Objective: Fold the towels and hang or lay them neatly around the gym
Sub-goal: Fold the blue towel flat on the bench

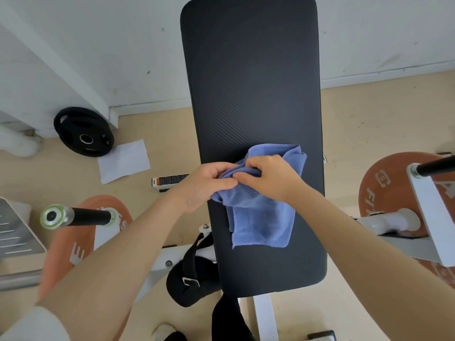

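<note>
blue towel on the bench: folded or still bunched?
Bunched, not neatly folded: the blue towel lies rumpled on the bench pad, both hands pinching its gathered top.

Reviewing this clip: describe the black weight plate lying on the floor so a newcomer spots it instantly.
Start from the long black bench pad in the middle, then look to its left, toward the white wall. The black weight plate lies there on the beige floor, next to a white sheet of paper. Unlike the orange plates, it is black and off the machine.
</note>
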`<state>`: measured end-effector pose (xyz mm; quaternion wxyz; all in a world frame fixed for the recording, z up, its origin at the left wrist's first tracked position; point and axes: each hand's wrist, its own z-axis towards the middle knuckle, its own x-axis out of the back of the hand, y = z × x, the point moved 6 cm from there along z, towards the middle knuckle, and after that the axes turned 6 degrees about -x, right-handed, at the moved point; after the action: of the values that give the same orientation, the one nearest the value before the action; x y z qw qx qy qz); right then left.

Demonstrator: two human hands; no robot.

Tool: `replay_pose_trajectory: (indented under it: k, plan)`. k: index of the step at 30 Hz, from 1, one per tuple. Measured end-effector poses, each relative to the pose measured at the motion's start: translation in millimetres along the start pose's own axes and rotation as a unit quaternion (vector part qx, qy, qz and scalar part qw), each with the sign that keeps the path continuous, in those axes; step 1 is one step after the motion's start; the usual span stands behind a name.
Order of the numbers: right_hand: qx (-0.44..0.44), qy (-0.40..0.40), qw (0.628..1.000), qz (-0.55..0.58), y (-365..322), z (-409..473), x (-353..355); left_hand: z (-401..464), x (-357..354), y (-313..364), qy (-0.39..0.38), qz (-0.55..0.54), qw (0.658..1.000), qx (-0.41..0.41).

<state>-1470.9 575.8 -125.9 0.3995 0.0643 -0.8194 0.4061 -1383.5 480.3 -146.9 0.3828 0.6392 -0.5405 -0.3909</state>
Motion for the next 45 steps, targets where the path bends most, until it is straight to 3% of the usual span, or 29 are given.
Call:
replay_pose_trajectory:
  k: [4, 8, 12, 16, 19, 21, 24, 26, 28, 30, 33, 36, 38, 39, 41, 43, 45]
  plan:
    - [-0.157, -0.215, 0.964, 0.014, 26, -19, -10, -8, 8, 9, 0.031, 0.037, 0.998, -0.037]
    - [-0.235, -0.267, 0.934, -0.048, 51, -52, -12, -21, 20, 5, 0.13, -0.109, 0.983, -0.074]
    - [-0.223, -0.284, 0.907, -0.219, 59, -84, -23, -46, 22, -5, 0.12, -0.239, 0.959, -0.097]
    - [-0.137, -0.288, 0.846, -0.428, 46, -107, -51, -73, 19, -2, 0.118, -0.196, 0.969, -0.096]
    - [-0.047, -0.224, 0.838, -0.495, 24, -113, -66, -98, 15, 7, 0.089, -0.147, 0.98, -0.099]
    - [-0.033, -0.202, 0.876, -0.437, 14, -116, -72, -113, 18, 13, 0.078, -0.113, 0.986, -0.098]
    - [-0.058, -0.193, 0.975, -0.096, -5, -120, -68, -131, 28, 20, 0.083, -0.047, 0.99, -0.101]
    - [-0.078, -0.201, 0.968, 0.127, -23, -128, -61, -140, 35, 24, 0.095, -0.023, 0.989, -0.109]
    - [-0.094, -0.241, 0.947, 0.191, -39, -141, -61, -148, 41, 26, 0.113, -0.02, 0.986, -0.124]
    - [-0.1, -0.3, 0.949, 0.011, -43, -156, -70, -157, 45, 27, 0.142, -0.033, 0.98, -0.139]
    - [-0.085, -0.335, 0.862, -0.37, -40, -179, -97, -170, 45, 25, 0.209, -0.021, 0.967, -0.144]
    - [0.059, -0.262, 0.761, -0.59, -52, -188, -125, -185, 47, 23, 0.272, 0.001, 0.95, -0.15]
    - [0.081, -0.209, 0.739, -0.635, -59, -189, -134, -194, 54, 20, 0.298, 0.001, 0.943, -0.15]
    - [0.057, -0.199, 0.751, -0.628, -60, -189, -134, -198, 57, 18, 0.302, -0.003, 0.941, -0.15]
    - [-0.01, -0.186, 0.813, -0.552, -59, -187, -127, -204, 60, 13, 0.302, -0.005, 0.942, -0.145]
    - [-0.071, -0.18, 0.891, -0.41, -57, -188, -114, -211, 60, 8, 0.303, -0.01, 0.943, -0.136]
    - [-0.121, -0.166, 0.932, -0.298, -47, -190, -97, -216, 60, 0, 0.314, -0.023, 0.941, -0.125]
